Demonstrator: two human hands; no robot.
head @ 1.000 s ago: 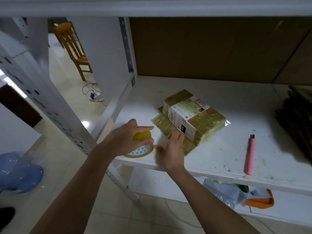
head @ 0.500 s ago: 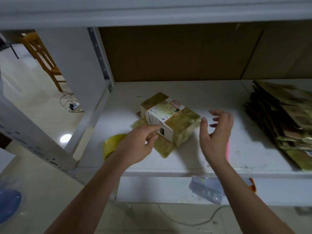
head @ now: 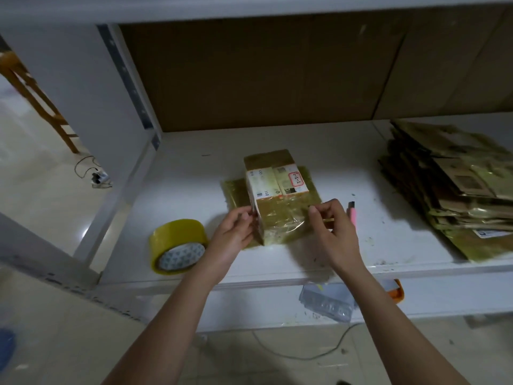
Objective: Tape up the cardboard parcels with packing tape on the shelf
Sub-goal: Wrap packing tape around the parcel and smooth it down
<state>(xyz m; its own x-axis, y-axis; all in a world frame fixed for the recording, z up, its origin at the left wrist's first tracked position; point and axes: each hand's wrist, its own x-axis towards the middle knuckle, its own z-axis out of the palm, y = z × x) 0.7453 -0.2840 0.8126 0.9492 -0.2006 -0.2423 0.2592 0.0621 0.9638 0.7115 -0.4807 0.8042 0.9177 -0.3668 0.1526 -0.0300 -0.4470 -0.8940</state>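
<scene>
Your left hand [head: 234, 237] and right hand [head: 334, 232] are pinching the near corners of the taped cardboard box [head: 277, 198], which is sitting on the white shelf [head: 361, 245], with the yellow tape roll [head: 177, 245] lying just left.

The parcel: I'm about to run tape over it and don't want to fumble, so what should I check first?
1. Parcel on the shelf: ok.
2. Left hand grip on its left edge: ok.
3. Right hand at its right edge: ok; firm grip, cannot tell.
4. Tape roll beside the left hand: ok, not held.
5. Pink cutter by the right hand: ok.
6. Free tape end found: cannot tell.
</scene>
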